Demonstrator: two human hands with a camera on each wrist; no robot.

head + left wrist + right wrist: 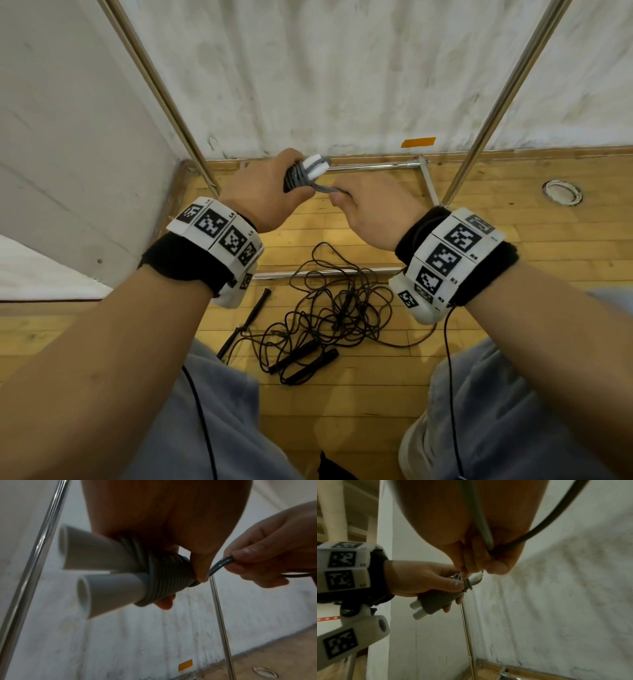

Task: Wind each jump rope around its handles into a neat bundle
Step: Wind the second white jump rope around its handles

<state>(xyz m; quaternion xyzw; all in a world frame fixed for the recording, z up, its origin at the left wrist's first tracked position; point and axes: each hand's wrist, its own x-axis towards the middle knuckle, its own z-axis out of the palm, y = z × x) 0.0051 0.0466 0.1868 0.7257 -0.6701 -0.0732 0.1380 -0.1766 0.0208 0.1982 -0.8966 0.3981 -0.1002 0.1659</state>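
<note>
Wooden plank floor [513, 308] below, a stained white wall [342, 68] behind, slanted metal rails [164, 92] of a frame to either side. Held up in front of that wall, between the two wrists: a grey jump rope [164, 580] wound in tight side-by-side turns round its two white handles [106, 588]. Left hand [263, 192] wrapped round the wound part, thumb [452, 584] pressed on the last turns, fingers curled beneath. Right hand [373, 212] just beside it, fingertips [248, 554] pinching the remaining doubled end of the cord [221, 565]. Seemingly the closing step for this bundle: securing the tail. Best done with the thumb kept firmly on the final coils to stop them springing loose, the tail kept taut, then tucked under a turn and pulled snug rather than left dangling. Long axis of the bundle running along the paired handles: in the head view slanted, free ends of the handles up and away toward the wall, wound part hidden in the palm; in the left wrist view, handle ends to the left and spreading apart a little, coils to the right. On the floor near the knees, well apart from both hands, a loose tangle of black jump ropes [342, 308] with black handles [305, 363], not yet wound.
</note>
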